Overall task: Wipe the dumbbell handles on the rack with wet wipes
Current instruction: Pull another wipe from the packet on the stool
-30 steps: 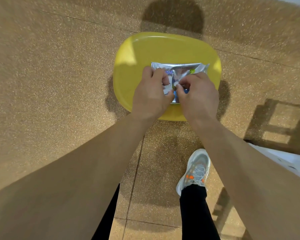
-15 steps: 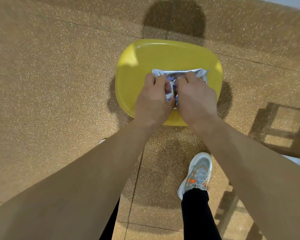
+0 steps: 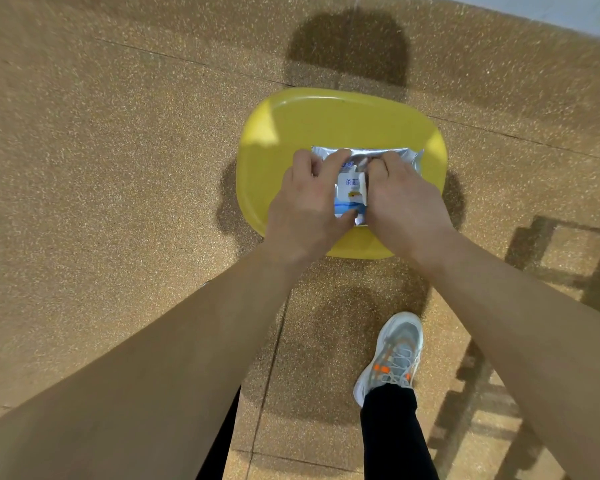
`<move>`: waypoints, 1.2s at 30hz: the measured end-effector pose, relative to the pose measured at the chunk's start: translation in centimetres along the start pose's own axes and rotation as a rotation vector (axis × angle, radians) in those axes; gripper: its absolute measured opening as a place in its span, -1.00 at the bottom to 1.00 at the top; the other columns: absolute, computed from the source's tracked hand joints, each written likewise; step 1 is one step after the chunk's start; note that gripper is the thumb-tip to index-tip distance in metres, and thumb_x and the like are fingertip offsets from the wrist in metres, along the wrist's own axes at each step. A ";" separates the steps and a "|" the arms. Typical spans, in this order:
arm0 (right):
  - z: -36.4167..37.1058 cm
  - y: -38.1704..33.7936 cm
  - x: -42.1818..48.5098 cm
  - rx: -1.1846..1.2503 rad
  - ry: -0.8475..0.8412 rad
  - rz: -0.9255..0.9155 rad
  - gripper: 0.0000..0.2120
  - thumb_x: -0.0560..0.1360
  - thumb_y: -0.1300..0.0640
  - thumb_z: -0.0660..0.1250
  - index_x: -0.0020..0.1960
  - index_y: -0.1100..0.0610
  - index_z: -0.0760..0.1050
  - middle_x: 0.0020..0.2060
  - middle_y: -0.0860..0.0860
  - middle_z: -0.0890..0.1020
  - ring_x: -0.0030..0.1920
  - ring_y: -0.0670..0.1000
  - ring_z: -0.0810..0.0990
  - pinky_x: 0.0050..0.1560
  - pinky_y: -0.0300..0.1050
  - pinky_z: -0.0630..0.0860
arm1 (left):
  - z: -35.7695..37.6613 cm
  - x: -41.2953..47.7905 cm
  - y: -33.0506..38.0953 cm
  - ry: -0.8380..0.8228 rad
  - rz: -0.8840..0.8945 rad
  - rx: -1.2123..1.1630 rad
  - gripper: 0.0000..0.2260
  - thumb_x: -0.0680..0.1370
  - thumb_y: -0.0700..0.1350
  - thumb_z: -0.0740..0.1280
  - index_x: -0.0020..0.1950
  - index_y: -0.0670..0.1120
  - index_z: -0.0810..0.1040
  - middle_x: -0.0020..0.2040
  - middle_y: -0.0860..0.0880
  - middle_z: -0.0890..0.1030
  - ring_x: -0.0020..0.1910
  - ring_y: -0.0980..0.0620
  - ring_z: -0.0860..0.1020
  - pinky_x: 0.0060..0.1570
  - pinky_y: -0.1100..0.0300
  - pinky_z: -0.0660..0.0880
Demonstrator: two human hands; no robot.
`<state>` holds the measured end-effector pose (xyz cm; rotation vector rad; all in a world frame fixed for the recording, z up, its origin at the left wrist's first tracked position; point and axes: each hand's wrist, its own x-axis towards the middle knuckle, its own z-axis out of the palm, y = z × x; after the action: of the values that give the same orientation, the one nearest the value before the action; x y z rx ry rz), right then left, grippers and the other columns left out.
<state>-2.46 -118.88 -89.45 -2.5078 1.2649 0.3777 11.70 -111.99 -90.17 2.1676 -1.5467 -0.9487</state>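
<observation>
As the left hand (image 3: 309, 206) and right hand (image 3: 404, 202) pinch the wipes pack (image 3: 400, 156) on a yellow stool (image 3: 291, 133), a hard tug could rip its flap (image 3: 351, 188).

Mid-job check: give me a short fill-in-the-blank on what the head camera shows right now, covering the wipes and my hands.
The wet wipe pack lies on a ____ stool.
The left hand and the right hand both grip the same ____.
The one shoe in view has ____ accents.
Missing words: yellow; pack; orange.
</observation>
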 end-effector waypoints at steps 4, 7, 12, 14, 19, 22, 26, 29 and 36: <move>-0.1 0.5 -0.2 -0.011 0.016 -0.044 -0.75 0.37 0.41 0.48 0.02 0.32 0.56 -0.06 0.22 0.56 -0.23 0.27 0.59 -0.42 -0.12 0.26 | -0.2 -0.1 0.2 -0.027 -0.014 0.026 -0.26 0.39 0.05 0.57 0.52 0.11 0.36 0.19 -0.06 0.36 0.10 -0.05 0.46 -0.09 0.01 0.57; -0.5 0.4 -0.5 -0.051 0.008 -0.094 -0.75 0.31 0.47 0.48 -0.03 0.35 0.56 -0.14 0.23 0.56 -0.28 0.26 0.57 -0.44 -0.14 0.23 | 0.0 -0.1 0.2 -0.016 -0.033 0.034 -0.27 0.39 0.06 0.57 0.51 0.10 0.37 0.19 -0.06 0.37 0.11 -0.05 0.46 -0.11 0.00 0.58; -1.1 -0.1 0.0 -0.098 -0.043 -0.130 -0.74 0.26 0.49 0.49 -0.10 0.34 0.54 -0.19 0.24 0.53 -0.30 0.24 0.55 -0.45 -0.13 0.22 | 0.3 -0.1 0.3 -0.001 -0.037 0.024 -0.27 0.37 0.04 0.57 0.49 0.08 0.40 0.18 -0.08 0.39 0.11 -0.08 0.47 -0.13 -0.03 0.58; -1.0 -0.3 0.3 -0.141 -0.075 -0.155 -0.67 0.23 0.41 0.58 -0.06 0.34 0.55 -0.17 0.22 0.53 -0.27 0.23 0.56 -0.45 -0.14 0.21 | 0.1 -0.1 0.3 -0.002 -0.023 0.004 -0.30 0.36 0.02 0.57 0.48 0.10 0.41 0.17 -0.08 0.38 0.10 -0.08 0.48 -0.13 -0.03 0.58; -0.6 -0.3 1.0 -0.184 -0.123 -0.174 -0.46 0.13 0.27 0.70 0.00 0.37 0.54 -0.17 0.23 0.54 -0.27 0.23 0.59 -0.47 -0.17 0.20 | 0.0 -0.2 0.6 -0.003 -0.035 -0.017 -0.38 0.36 0.02 0.57 0.40 0.11 0.48 0.17 -0.06 0.39 0.12 -0.06 0.46 -0.15 0.04 0.52; -0.3 0.3 1.1 -0.249 -0.134 -0.212 -0.46 0.20 0.23 0.67 0.06 0.38 0.51 -0.10 0.26 0.54 -0.21 0.23 0.59 -0.46 -0.09 0.34 | 0.3 -0.1 0.7 0.018 -0.059 -0.023 -0.42 0.35 0.02 0.58 0.34 0.13 0.51 0.16 -0.03 0.40 0.12 -0.05 0.46 -0.16 0.01 0.56; 0.4 1.7 1.6 -0.161 -0.093 -0.292 -0.71 0.43 0.38 0.32 0.14 0.34 0.43 -0.02 0.29 0.47 -0.07 0.31 0.52 -0.30 0.09 0.47 | 0.5 0.1 0.7 0.025 -0.070 -0.003 -0.45 0.37 0.09 0.57 0.32 0.16 0.51 0.16 -0.02 0.40 0.12 -0.03 0.45 -0.19 0.05 0.52; 0.1 2.3 1.5 -0.119 -0.046 -0.369 -0.82 0.48 0.36 0.26 0.08 0.30 0.44 -0.08 0.25 0.47 -0.12 0.25 0.46 -0.28 0.03 0.28 | 0.4 0.0 0.8 0.040 -0.053 -0.005 -0.44 0.37 0.06 0.58 0.34 0.13 0.51 0.15 -0.04 0.39 0.11 -0.05 0.44 -0.18 0.06 0.50; -3.3 1.4 0.2 0.147 0.020 -0.354 -0.87 0.44 0.38 0.41 -0.12 0.36 0.45 -0.23 0.32 0.49 -0.31 0.20 0.45 -0.41 0.04 0.46 | 0.0 -0.5 1.4 0.114 -0.017 0.139 -0.53 0.33 0.10 0.56 0.20 0.09 0.57 0.08 -0.07 0.42 0.00 -0.07 0.43 -0.30 0.15 0.34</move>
<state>-3.14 -121.06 -86.66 -2.5439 0.7968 0.1681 10.62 -112.07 -89.17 2.2892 -1.5853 -0.7283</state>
